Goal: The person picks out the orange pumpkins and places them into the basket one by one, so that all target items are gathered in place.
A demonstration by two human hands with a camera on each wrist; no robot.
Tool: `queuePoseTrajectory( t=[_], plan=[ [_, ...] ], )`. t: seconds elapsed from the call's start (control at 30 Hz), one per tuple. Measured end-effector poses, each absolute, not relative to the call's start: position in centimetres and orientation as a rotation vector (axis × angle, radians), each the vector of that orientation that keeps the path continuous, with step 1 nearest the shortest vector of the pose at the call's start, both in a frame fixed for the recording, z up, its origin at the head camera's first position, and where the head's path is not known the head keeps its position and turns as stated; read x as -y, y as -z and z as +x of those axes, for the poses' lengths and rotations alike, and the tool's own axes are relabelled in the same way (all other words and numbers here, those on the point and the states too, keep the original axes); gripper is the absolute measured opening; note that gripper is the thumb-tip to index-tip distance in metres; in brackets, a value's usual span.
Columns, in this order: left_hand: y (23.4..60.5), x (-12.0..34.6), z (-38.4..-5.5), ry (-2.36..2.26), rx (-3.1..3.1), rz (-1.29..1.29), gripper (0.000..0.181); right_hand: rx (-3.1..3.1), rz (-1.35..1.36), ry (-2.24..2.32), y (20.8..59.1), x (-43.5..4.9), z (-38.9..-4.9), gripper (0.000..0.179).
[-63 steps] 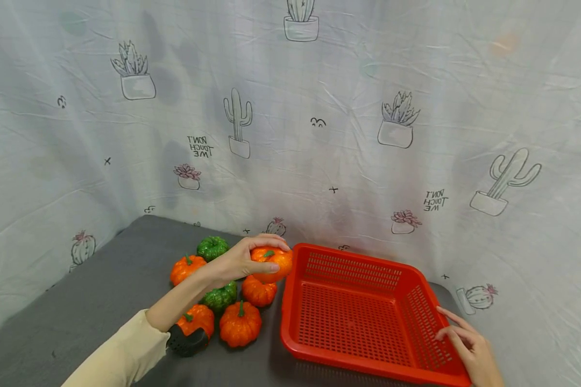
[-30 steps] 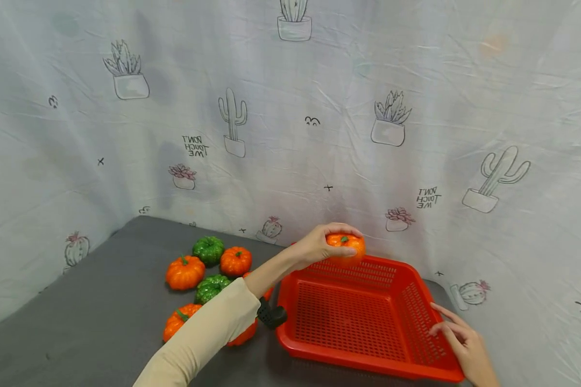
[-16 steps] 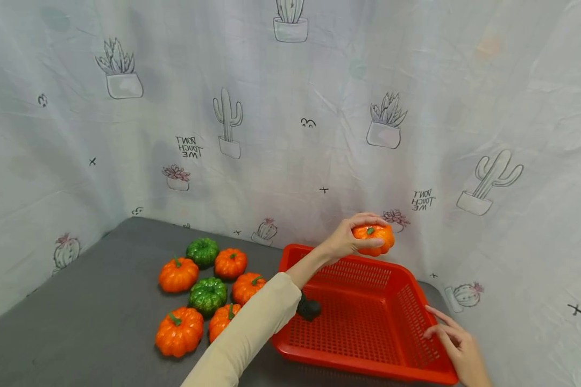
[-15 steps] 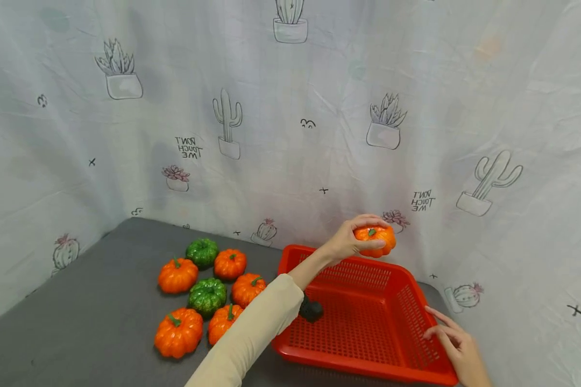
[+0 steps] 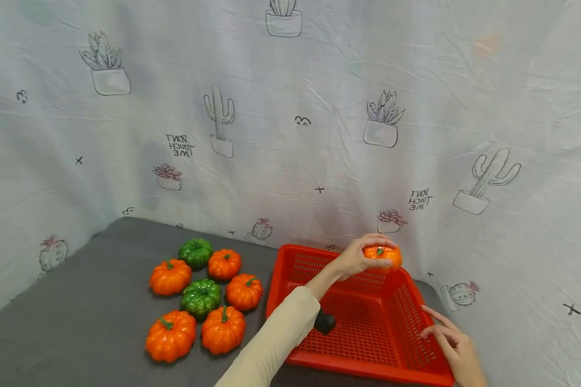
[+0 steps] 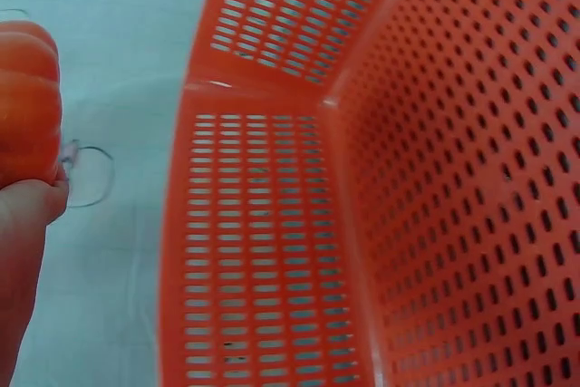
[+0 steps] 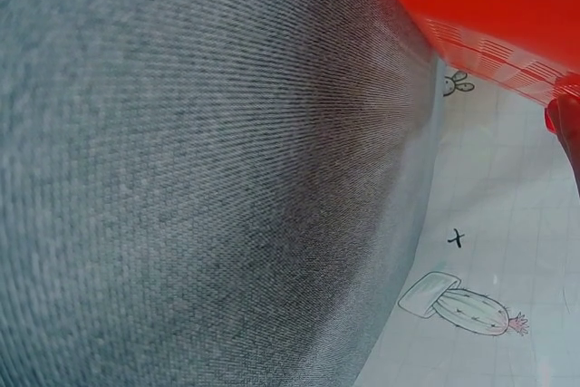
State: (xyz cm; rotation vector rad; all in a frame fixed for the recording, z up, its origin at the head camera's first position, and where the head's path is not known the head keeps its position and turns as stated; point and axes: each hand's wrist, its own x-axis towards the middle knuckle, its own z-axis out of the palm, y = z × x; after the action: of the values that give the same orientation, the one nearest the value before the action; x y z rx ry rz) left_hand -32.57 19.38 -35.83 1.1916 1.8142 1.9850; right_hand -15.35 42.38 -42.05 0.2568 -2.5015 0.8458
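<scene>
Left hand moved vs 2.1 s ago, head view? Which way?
Yes, rightward: against the red basket, the left hand has gone from beside the left rim to the far right corner.

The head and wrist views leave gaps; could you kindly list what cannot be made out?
Red basket, head view: part of its near-left rim, behind the left sleeve.
Held orange pumpkin, head view: part of it, covered by the left hand.
Held orange pumpkin, left wrist view: cut off by the left edge.
Right hand, right wrist view: mostly cut off by the right edge.
</scene>
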Motion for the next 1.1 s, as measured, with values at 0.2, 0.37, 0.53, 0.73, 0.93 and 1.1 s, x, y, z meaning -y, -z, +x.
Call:
queuePoseTrajectory(
  t=[0.2, 0.37, 0.53, 0.73, 0.93, 1.1],
  plan=[
    [38.1, -19.9, -32.6, -1.924, -1.800, 1.210, 0.037, 2.477, 0.266, -0.885, 42.5, -42.5, -15.4, 0.033],
    [39.4, -20.2, -32.3, -1.825, -1.845, 1.223, 0.036, 2.458, 0.256, -0.934, 42.6, -42.3, -15.2, 0.030],
    [40.0, -20.3, -32.1, -1.789, -1.865, 1.182, 0.034, 2.443, 0.265, -0.922, 42.3, -42.2, -15.3, 0.029],
    [40.6, -20.1, -32.3, -1.702, -1.879, 1.141, 0.032, 2.439, 0.288, -0.944, 42.2, -42.3, -15.4, 0.030],
    [41.4, -20.1, -32.8, -1.630, -1.937, 1.193, 0.033, 2.431, 0.294, -0.941, 42.2, -42.4, -15.5, 0.030],
    [42.4, -20.3, -32.8, -1.626, -1.986, 1.157, 0.031, 2.452, 0.263, -0.949, 42.2, -42.1, -15.4, 0.030]
  ],
)
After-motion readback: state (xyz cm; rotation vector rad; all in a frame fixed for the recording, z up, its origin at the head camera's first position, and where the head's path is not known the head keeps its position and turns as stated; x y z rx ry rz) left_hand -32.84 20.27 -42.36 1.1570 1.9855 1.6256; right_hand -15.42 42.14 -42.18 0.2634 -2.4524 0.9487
